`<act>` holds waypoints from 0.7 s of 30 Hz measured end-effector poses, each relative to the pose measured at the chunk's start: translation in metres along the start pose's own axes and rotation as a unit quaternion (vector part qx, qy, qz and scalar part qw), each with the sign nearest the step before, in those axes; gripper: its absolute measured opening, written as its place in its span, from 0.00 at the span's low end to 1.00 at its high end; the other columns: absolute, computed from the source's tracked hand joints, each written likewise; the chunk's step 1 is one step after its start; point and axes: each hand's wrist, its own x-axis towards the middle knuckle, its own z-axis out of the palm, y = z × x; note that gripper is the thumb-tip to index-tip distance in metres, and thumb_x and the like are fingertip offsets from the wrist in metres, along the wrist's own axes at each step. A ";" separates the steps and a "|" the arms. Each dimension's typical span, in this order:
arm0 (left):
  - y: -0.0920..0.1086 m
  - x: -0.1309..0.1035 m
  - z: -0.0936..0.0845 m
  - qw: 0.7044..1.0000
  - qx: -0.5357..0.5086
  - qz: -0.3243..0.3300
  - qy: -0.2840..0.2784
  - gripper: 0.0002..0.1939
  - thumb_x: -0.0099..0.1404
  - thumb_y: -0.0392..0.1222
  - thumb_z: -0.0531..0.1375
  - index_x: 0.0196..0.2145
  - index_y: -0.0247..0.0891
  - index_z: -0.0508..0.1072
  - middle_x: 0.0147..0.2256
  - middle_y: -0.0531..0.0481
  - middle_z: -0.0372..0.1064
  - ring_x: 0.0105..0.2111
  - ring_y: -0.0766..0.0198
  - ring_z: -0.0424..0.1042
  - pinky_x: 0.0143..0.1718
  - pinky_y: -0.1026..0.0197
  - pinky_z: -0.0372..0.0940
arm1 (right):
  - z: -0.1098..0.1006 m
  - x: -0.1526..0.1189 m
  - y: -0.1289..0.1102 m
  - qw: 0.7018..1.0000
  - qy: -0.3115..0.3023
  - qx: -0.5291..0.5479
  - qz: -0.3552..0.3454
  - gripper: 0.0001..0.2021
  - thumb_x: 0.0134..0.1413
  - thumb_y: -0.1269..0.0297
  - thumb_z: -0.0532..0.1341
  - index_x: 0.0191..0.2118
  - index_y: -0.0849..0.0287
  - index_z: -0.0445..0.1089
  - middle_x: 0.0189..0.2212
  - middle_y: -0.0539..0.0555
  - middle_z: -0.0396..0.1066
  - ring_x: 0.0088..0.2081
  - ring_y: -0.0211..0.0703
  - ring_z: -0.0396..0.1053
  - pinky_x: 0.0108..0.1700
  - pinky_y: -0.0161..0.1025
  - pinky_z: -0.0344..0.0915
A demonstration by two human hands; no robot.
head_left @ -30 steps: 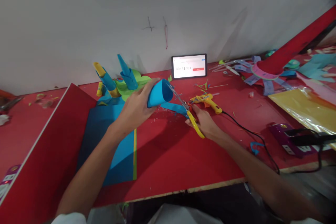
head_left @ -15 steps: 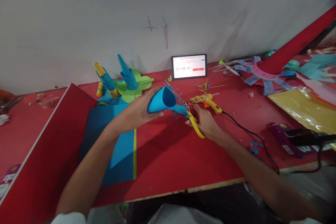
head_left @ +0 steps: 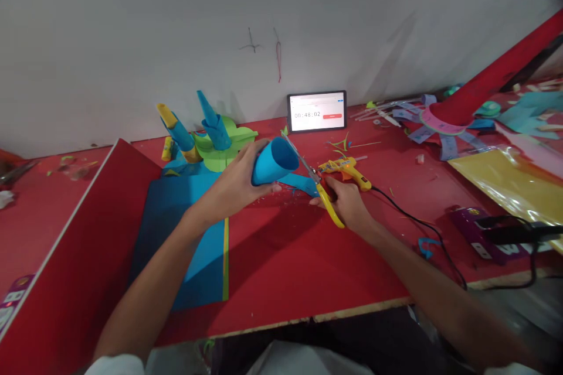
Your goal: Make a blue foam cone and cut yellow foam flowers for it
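My left hand (head_left: 241, 174) is wrapped round a blue paper cone (head_left: 266, 165), its wide open end turned to the right. My right hand (head_left: 345, 202) grips scissors (head_left: 326, 202) with yellow and red handles, the blades pointing up and left beside the cone's rim. A blue paper strip (head_left: 301, 183) lies between the cone and my right hand. Just behind that hand is a yellow glue gun (head_left: 358, 176) with a black cord.
Blue sheets (head_left: 204, 269) lie on the red table beside a red upright panel (head_left: 83, 234). Behind stand blue and green paper shapes (head_left: 217, 135) and a tablet (head_left: 316, 111). To the right are a purple box (head_left: 477, 234), yellow packet (head_left: 510, 187) and red cone (head_left: 497, 79).
The blue cone has turned so that its opening shows more and has shifted slightly right. The scissors and my right hand have moved only a little.
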 end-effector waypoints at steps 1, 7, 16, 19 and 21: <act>-0.001 0.001 0.000 1.000 0.008 -0.004 0.019 0.41 0.65 0.56 0.71 0.69 0.43 0.61 0.67 0.37 0.67 0.65 0.41 0.69 0.64 0.42 0.68 | -0.001 0.000 -0.001 1.000 0.007 0.005 -0.001 0.30 0.53 0.29 0.64 0.27 0.52 0.57 0.18 0.47 0.58 0.23 0.39 0.53 0.28 0.39 0.52; -0.001 0.001 -0.017 0.998 0.057 -0.030 -0.009 0.40 0.67 0.57 0.68 0.71 0.45 0.62 0.64 0.39 0.72 0.61 0.41 0.74 0.61 0.41 0.70 | -0.004 0.000 -0.005 0.999 0.026 0.024 -0.004 0.28 0.55 0.30 0.62 0.29 0.53 0.63 0.20 0.48 0.60 0.24 0.41 0.56 0.28 0.39 0.55; -0.025 -0.006 0.011 0.944 0.257 -0.010 -0.205 0.47 0.72 0.46 0.64 0.79 0.40 0.45 0.71 0.30 0.63 0.68 0.35 0.69 0.65 0.37 0.65 | -0.004 0.002 -0.002 1.000 0.024 0.016 -0.005 0.29 0.53 0.30 0.64 0.27 0.53 0.59 0.19 0.45 0.55 0.24 0.38 0.51 0.28 0.38 0.50; -0.034 -0.006 0.024 0.934 0.276 -0.017 -0.225 0.46 0.72 0.45 0.64 0.79 0.38 0.46 0.71 0.29 0.63 0.68 0.34 0.68 0.65 0.36 0.63 | -0.004 0.003 -0.001 1.000 0.018 0.019 -0.002 0.28 0.54 0.32 0.65 0.28 0.53 0.61 0.19 0.46 0.59 0.24 0.38 0.52 0.29 0.38 0.52; -0.037 -0.006 0.032 0.936 0.276 -0.019 -0.218 0.46 0.73 0.47 0.64 0.79 0.37 0.47 0.69 0.28 0.65 0.67 0.34 0.69 0.64 0.36 0.64 | -0.004 0.002 -0.001 1.000 0.020 0.024 -0.002 0.28 0.54 0.33 0.65 0.28 0.53 0.61 0.19 0.47 0.60 0.24 0.38 0.53 0.29 0.38 0.53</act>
